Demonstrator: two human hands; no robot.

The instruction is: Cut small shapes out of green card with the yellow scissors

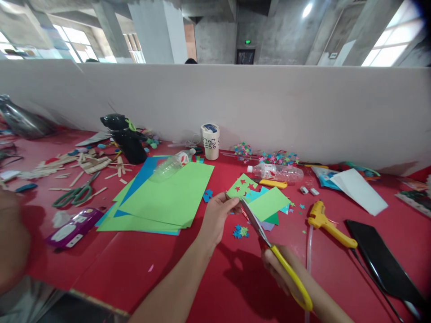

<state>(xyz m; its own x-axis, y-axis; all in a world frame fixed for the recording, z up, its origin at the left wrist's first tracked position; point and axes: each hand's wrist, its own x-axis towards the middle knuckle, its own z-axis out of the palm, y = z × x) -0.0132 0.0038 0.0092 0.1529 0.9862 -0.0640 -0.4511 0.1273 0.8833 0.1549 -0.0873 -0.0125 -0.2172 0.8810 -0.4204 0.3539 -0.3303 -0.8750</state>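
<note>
My left hand (218, 211) pinches the lower left corner of a light green paper piece (243, 183) with star-shaped holes in it. Yellow-handled scissors (291, 273) are in my right hand (278, 264), fingers wrapped about the handle. Their blades point up and left, with the tips at the paper's lower edge by my left fingertips. Just below lies a small pile of blue and green paper stars (240, 231). Behind the blades rest another light green sheet (269, 202) and darker scraps, with a yellow cutter knife (273, 184) beyond them.
Stacked green and blue sheets (161, 197) lie left under a plastic bottle (173, 166). A yellow glue gun (332, 224) and a black phone-like slab (384, 258) lie right. Farther back stand a white cup (211, 142) and a black flask (126, 141). Another person's arm (11, 237) enters at left.
</note>
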